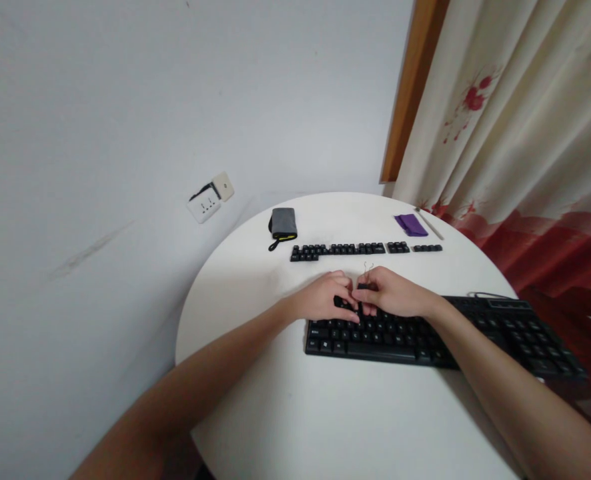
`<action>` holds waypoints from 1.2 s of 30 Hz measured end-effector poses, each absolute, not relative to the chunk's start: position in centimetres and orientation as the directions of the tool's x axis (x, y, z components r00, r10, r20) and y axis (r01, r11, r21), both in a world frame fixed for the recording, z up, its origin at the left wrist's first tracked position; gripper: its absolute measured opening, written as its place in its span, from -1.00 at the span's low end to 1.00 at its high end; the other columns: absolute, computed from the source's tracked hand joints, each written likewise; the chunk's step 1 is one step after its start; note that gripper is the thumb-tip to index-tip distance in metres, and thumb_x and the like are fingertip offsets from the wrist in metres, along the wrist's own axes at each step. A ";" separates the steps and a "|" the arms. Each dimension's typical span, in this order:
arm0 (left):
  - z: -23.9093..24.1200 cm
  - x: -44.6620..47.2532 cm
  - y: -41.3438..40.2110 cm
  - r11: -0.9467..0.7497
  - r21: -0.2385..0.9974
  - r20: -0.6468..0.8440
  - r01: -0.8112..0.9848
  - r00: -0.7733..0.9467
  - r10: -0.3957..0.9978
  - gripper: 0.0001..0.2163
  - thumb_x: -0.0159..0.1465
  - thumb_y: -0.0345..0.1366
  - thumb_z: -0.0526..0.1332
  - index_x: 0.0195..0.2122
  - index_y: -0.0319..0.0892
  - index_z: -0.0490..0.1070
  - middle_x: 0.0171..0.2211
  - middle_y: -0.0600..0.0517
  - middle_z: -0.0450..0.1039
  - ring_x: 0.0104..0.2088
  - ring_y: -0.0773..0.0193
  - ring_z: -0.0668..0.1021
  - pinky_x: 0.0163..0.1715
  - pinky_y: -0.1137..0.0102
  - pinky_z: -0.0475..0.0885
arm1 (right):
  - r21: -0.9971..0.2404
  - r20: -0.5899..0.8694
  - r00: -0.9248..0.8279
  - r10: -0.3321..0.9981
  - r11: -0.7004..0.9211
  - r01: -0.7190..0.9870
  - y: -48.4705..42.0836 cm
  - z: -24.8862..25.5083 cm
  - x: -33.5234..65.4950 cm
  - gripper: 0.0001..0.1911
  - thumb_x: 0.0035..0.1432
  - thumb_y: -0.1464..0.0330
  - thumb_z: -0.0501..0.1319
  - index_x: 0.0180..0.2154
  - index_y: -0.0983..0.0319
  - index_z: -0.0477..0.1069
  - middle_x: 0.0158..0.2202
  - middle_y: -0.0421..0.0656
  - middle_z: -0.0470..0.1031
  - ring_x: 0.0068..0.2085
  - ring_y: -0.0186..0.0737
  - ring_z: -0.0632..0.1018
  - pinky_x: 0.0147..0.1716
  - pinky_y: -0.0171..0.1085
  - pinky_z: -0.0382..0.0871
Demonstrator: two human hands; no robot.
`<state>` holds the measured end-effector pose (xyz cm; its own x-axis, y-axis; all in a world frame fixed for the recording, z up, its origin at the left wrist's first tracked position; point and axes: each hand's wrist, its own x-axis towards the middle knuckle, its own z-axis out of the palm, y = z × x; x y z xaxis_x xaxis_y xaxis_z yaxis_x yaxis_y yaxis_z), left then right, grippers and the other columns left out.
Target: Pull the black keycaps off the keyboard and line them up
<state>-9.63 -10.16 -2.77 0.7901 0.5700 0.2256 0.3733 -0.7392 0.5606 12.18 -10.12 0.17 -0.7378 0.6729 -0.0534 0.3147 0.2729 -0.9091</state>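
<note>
A black keyboard (pixel 383 352) lies on the white round table, its left part under both hands. My left hand (pixel 323 298) rests over the upper left keys, thumb stretched out and apart from the bent fingers, with dark keys showing in the gap. Beside it, almost touching, my right hand (pixel 393 291) is closed on a small black-handled wire keycap puller (pixel 368 268), whose thin wire ends stick up above the fingers. Whether a keycap sits between the fingertips is hidden.
Behind the keyboard runs a row of loose black keycaps (pixel 345 249), with shorter groups (pixel 398 247) to its right. Farther back are a grey pouch (pixel 284 222), a purple cloth (pixel 411 225) and a thin brush-like stick (pixel 430 225). Wall and curtain (pixel 500 133) border the table (pixel 245 287).
</note>
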 end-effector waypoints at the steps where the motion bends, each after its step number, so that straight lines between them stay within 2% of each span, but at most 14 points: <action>1: -2.8 -9.6 -10.1 -0.728 0.574 0.220 0.375 0.786 0.578 -0.83 0.15 -0.12 0.45 -0.31 -0.07 0.64 -0.32 0.01 0.53 -0.22 0.20 0.48 -0.10 0.30 0.33 | -0.911 -0.063 -0.739 0.671 0.263 0.317 -10.0 0.0 12.1 -0.73 0.22 0.22 0.22 -0.45 0.22 0.50 -0.58 -0.20 0.52 -0.55 -0.27 0.52 -0.51 -0.30 0.40; 9: -3.2 -9.5 -10.2 -0.674 0.606 0.215 0.423 0.729 0.650 -0.85 0.17 -0.14 0.43 -0.33 -0.08 0.63 -0.26 -0.01 0.56 -0.15 0.16 0.53 -0.05 0.27 0.38 | -0.921 -0.048 -0.654 0.755 0.219 0.322 -9.4 -1.1 11.6 -0.67 0.28 0.18 0.17 -0.47 0.22 0.40 -0.61 -0.20 0.47 -0.57 -0.28 0.47 -0.54 -0.30 0.36; 12: -3.3 -9.5 -10.3 -0.660 0.618 0.266 0.427 0.676 0.687 -0.84 0.20 -0.16 0.39 -0.33 -0.13 0.60 -0.25 -0.02 0.56 -0.18 0.19 0.56 -0.09 0.29 0.42 | -0.900 0.056 -0.626 0.778 0.311 0.307 -9.4 -0.9 11.4 -0.65 0.30 0.17 0.15 -0.47 0.22 0.39 -0.61 -0.22 0.44 -0.55 -0.29 0.45 -0.50 -0.30 0.32; 15: -3.2 -9.5 -10.3 -0.655 0.637 0.359 0.406 0.596 0.718 -0.87 0.24 -0.22 0.34 -0.28 -0.17 0.56 -0.25 -0.02 0.57 -0.20 0.22 0.58 -0.10 0.33 0.45 | -0.832 0.218 -0.510 0.832 0.432 0.349 -9.2 -1.0 11.2 -0.68 0.32 0.17 0.14 -0.43 0.22 0.39 -0.53 -0.20 0.47 -0.46 -0.26 0.47 -0.41 -0.27 0.34; 18: -3.3 -9.5 -10.1 -0.652 0.625 0.462 0.429 0.471 0.752 -0.80 0.23 -0.29 0.34 -0.12 -0.16 0.49 -0.24 0.02 0.58 -0.23 0.27 0.59 -0.12 0.36 0.47 | -0.810 0.312 -0.390 0.866 0.458 0.367 -9.0 -1.4 11.1 -0.71 0.33 0.17 0.13 -0.34 0.22 0.41 -0.40 -0.14 0.54 -0.33 -0.20 0.54 -0.29 -0.24 0.40; 20: -3.4 -9.6 -9.9 -0.670 0.567 0.510 0.479 0.435 0.742 -0.73 0.23 -0.30 0.36 -0.05 -0.14 0.44 -0.20 0.03 0.58 -0.21 0.27 0.59 -0.10 0.34 0.45 | -0.864 0.272 -0.361 0.892 0.391 0.317 -8.9 -1.7 10.9 -0.70 0.35 0.15 0.10 -0.30 0.21 0.40 -0.37 -0.12 0.57 -0.30 -0.18 0.59 -0.30 -0.24 0.44; 24: -3.1 -9.8 -9.8 -0.754 0.294 0.553 0.587 0.539 0.635 -0.86 0.34 -0.22 0.27 -0.12 -0.13 0.46 -0.16 0.00 0.58 -0.08 0.19 0.56 -0.03 0.25 0.39 | -0.956 0.116 -0.334 0.936 0.196 0.218 -8.9 -1.9 10.6 -0.70 0.34 0.11 0.11 -0.24 0.20 0.37 -0.37 -0.09 0.61 -0.34 -0.16 0.64 -0.41 -0.28 0.49; 28: -2.7 -10.0 -9.8 -0.791 0.096 0.530 0.605 0.641 0.555 -0.84 0.43 -0.21 0.15 -0.10 -0.12 0.48 -0.11 -0.01 0.58 -0.05 0.17 0.52 -0.07 0.24 0.36 | -0.955 0.130 -0.321 0.938 0.206 0.215 -8.9 -2.0 10.5 -0.70 0.33 0.11 0.11 -0.26 0.21 0.39 -0.40 -0.11 0.59 -0.36 -0.18 0.64 -0.43 -0.30 0.48; 31: -2.7 -10.0 -9.9 -0.781 0.039 0.570 0.624 0.628 0.530 -0.83 0.42 -0.24 0.16 -0.08 -0.12 0.50 -0.03 -0.04 0.53 0.01 0.14 0.48 -0.02 0.21 0.36 | -0.942 0.184 -0.309 0.933 0.257 0.215 -8.8 -2.1 10.5 -0.66 0.32 0.08 0.12 -0.29 0.22 0.40 -0.40 -0.11 0.59 -0.37 -0.20 0.62 -0.43 -0.31 0.47; 36: -2.8 -9.8 -9.9 -0.764 0.038 0.620 0.644 0.584 0.524 -0.87 0.38 -0.26 0.22 -0.11 -0.10 0.52 0.00 -0.06 0.47 0.04 0.11 0.43 0.08 0.16 0.37 | -0.936 0.212 -0.293 0.932 0.281 0.214 -8.7 -2.6 10.5 -0.64 0.32 0.08 0.12 -0.26 0.23 0.43 -0.40 -0.10 0.58 -0.38 -0.19 0.60 -0.41 -0.28 0.46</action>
<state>-9.84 -9.89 -2.84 0.5839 0.5240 0.6201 0.6445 -0.7636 0.0385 10.53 -8.67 -2.58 -0.2929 0.9322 0.2125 0.2145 0.2806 -0.9355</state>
